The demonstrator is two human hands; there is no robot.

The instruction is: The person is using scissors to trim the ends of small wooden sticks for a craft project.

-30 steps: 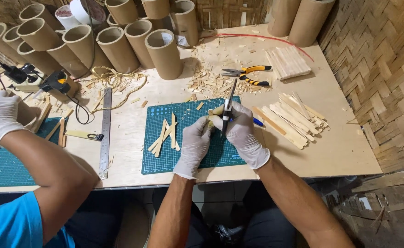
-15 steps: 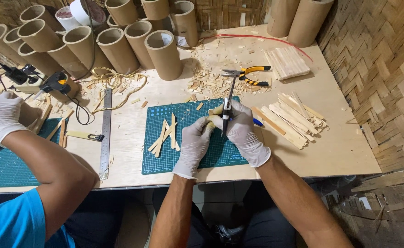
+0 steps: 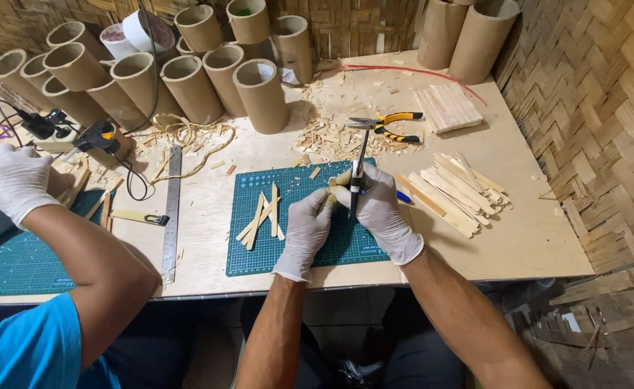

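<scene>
Two gloved hands meet over the green cutting mat (image 3: 299, 216) — left hand (image 3: 307, 230) clamped on a bamboo piece (image 3: 338, 181) to steady it, right hand (image 3: 378, 209) gripping a dark blade tool (image 3: 358, 169) upright.

right hand (image 3: 378, 209) shifted slightly, knife (image 3: 358, 173) tilted more upright
</scene>
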